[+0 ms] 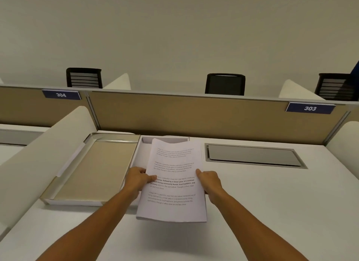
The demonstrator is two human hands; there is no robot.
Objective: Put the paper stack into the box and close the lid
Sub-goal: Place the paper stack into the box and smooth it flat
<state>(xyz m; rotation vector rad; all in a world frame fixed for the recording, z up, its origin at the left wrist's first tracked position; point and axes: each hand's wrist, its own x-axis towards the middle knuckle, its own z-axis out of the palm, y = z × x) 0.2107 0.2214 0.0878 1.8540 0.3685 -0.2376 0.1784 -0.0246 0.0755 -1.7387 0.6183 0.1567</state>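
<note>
A stack of white printed paper (174, 159) is held above the desk in both hands. My left hand (137, 180) grips its left edge, thumb on top of the text. My right hand (209, 183) grips the right edge. The stack hangs over the white box (144, 142), hiding most of it; only the far wall and left side show. The box's lid (93, 169) lies flipped open to the left, its beige inside facing up.
A white desk (272, 202) holds a grey cable hatch (254, 155) at the right rear. A tan partition (194, 115) runs along the back, with curved white dividers on both sides. Black chairs stand beyond the partition.
</note>
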